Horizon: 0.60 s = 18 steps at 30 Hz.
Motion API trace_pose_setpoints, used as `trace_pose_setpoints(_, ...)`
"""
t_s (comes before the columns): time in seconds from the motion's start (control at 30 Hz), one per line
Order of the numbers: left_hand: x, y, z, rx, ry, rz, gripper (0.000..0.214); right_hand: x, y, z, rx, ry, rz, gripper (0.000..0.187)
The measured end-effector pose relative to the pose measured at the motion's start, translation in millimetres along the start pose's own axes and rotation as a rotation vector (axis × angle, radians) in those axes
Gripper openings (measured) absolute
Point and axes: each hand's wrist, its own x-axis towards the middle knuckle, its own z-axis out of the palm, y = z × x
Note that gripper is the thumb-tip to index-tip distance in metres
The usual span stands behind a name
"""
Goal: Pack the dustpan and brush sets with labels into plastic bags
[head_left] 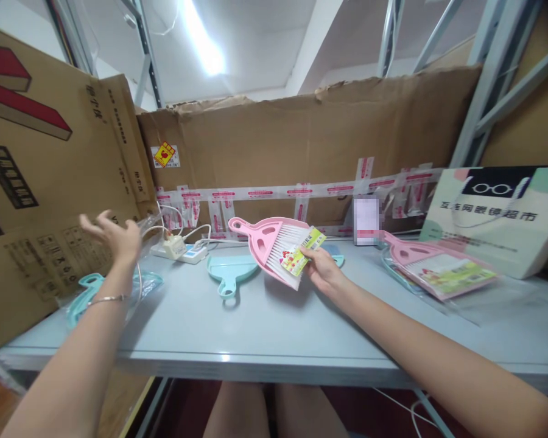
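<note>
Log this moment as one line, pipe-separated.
right hand: holds pink dustpan-and-brush set by label end | left hand: raised, open, near bagged teal item | tabletop: teal dustpan, bagged pink set

Left of the pink dustpan-and-brush set (254, 234), the left forearm (103, 322) partly hides a bagged turquoise piece (78, 302) and a brown carton (41, 164) is cut off, while to its right the right hand (322, 269) partly covers a blue piece (339, 260) and a pale card (366, 216) is pixelated.
</note>
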Motion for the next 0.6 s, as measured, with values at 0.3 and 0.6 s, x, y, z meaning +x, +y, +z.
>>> trace_pose_setpoints(0.3, -95.7, 127.9, 59.4, -1.006, -1.132, -0.552, 0.045, -2.1, -6.1, -0.4, -0.079, -0.17, 0.12, 0.015)
trace_pose_setpoints(0.6, -100.5, 108.4, 63.2, -1.121, -0.881, -0.541, 0.034, 37.1, -45.7, -41.2, -0.472, 0.362, -0.156, 0.016)
